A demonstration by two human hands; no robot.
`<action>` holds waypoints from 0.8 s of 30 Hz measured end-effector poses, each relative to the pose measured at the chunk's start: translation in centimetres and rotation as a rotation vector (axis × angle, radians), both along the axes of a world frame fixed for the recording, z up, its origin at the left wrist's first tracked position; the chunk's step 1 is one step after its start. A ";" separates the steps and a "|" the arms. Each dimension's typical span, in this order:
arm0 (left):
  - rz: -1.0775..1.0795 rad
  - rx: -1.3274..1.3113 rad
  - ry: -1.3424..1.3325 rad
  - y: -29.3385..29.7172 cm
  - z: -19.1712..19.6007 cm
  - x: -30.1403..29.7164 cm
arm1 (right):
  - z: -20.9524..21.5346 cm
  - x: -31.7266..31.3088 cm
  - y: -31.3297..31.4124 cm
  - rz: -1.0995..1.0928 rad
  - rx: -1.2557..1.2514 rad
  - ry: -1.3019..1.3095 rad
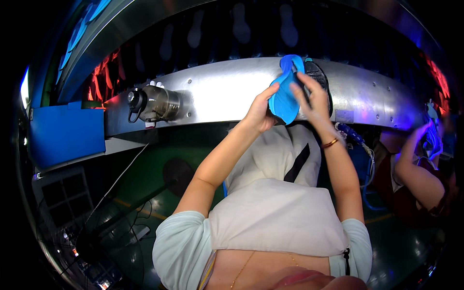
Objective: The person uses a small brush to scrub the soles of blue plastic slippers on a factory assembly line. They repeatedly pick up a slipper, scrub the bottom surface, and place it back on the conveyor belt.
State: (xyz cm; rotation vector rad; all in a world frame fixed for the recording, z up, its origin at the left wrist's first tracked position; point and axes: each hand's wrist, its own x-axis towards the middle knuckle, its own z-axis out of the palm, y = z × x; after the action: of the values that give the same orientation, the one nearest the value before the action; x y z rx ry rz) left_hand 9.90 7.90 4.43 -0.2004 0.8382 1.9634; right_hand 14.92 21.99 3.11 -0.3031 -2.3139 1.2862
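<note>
A bright blue shoe sole (284, 99), bent at its far end, is held up over the metal ledge in front of me. My left hand (263, 110) grips its left edge, thumb on top and fingers underneath. At its right side is my right hand (315, 100), thumb and fingers bent close over the blue surface. Motion smears those fingers, so whether they pinch anything cannot be made out. Behind that hand a dark, sole-shaped piece (316, 77) lies on the ledge, partly covered.
The shiny metal ledge (217, 92) curves across in front of me. A dark bottle (162, 103) lies at its left. Beyond it, several soles (289, 26) stand in a dark row. A blue box (67, 137) is far left. At right, another person's arm (411, 157) holds blue pieces.
</note>
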 end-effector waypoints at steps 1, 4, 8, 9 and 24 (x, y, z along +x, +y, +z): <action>-0.006 0.004 0.001 0.1 -0.2 0.0 | 0.6 0.6 -1.0 -0.003 0.197 0.025; -0.064 0.019 0.003 -0.1 -0.6 -0.1 | 0.1 1.7 -1.2 0.004 0.139 -0.026; 0.019 -0.034 -0.042 0.0 -1.1 -0.1 | 0.4 2.5 -2.1 0.011 0.107 0.020; 0.018 -0.033 -0.043 -0.1 -1.7 -0.6 | 0.6 3.0 -2.6 0.010 0.107 0.019; 0.002 0.214 -0.098 -3.3 -1.9 -1.2 | 3.4 6.1 2.9 0.009 -1.023 0.165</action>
State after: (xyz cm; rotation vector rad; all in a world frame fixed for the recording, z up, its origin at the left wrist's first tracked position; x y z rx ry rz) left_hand 8.74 4.55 2.54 -0.1698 0.5603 2.0111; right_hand 21.02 24.88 6.51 -0.4737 -1.3459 2.2997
